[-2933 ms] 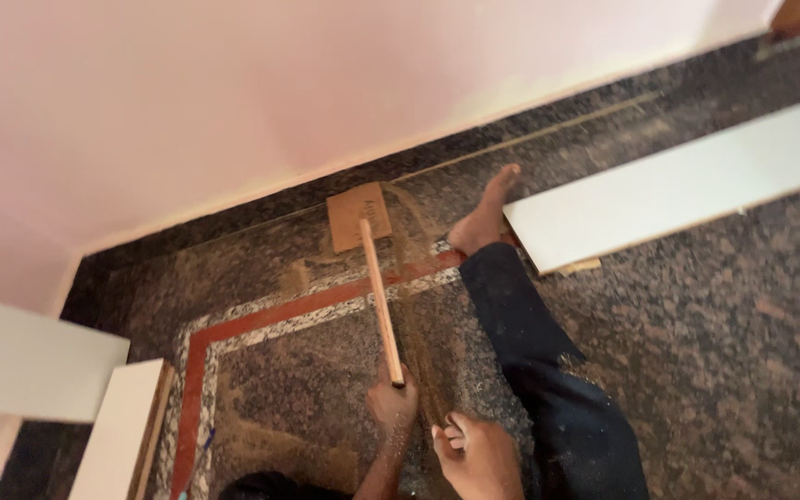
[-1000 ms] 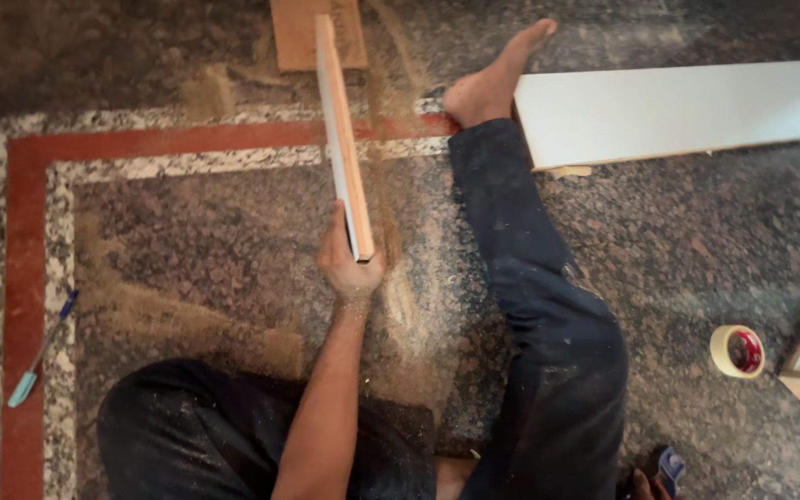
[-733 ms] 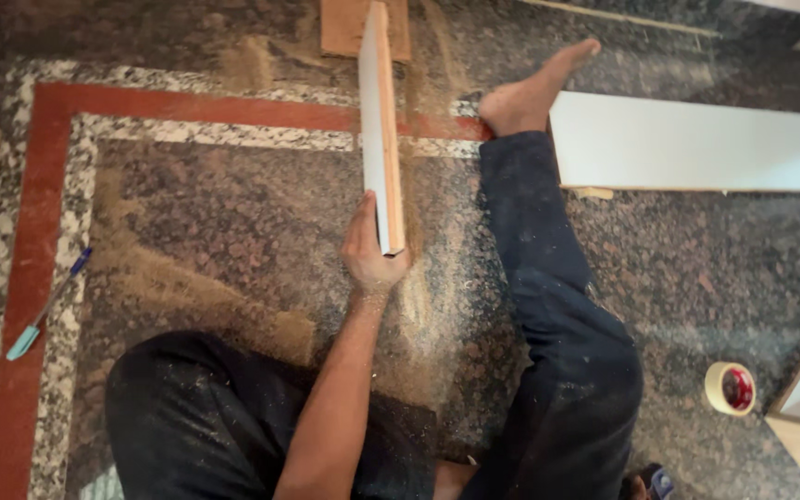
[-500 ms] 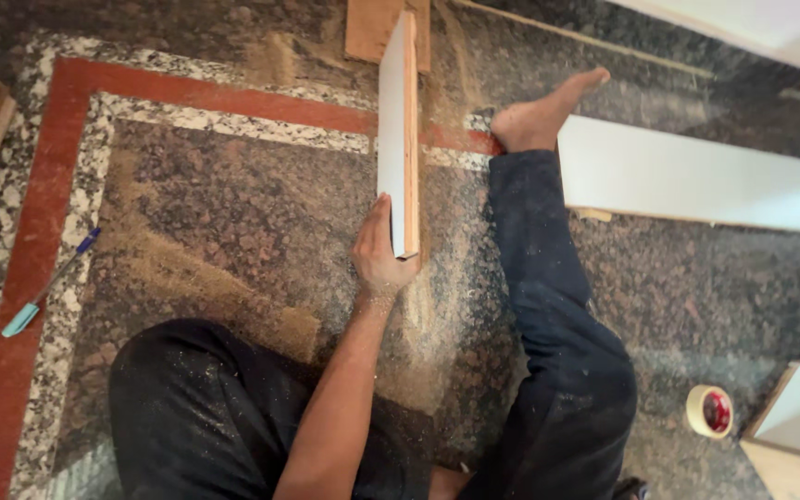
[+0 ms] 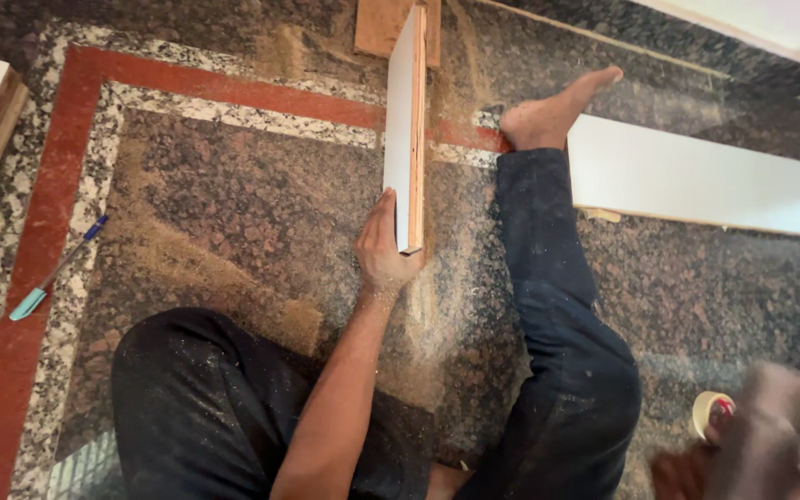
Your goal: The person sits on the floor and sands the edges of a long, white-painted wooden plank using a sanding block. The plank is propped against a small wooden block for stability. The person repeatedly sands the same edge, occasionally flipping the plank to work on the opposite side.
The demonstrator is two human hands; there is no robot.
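Your left hand (image 5: 383, 255) grips the white laminated board strip (image 5: 406, 120), stood on edge on the sawdusted floor (image 5: 233, 204) since a moment ago; your blurred right hand (image 5: 696, 463) has dropped toward the tape roll (image 5: 707, 407), grip unreadable

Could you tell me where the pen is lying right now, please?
In the head view, the blue pen lies on the stone floor at the far left, across the red border stripe, well left of the left hand.

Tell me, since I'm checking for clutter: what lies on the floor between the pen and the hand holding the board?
Only bare stone floor dusted with sawdust separates the pen from the left hand gripping the board, per the head view.
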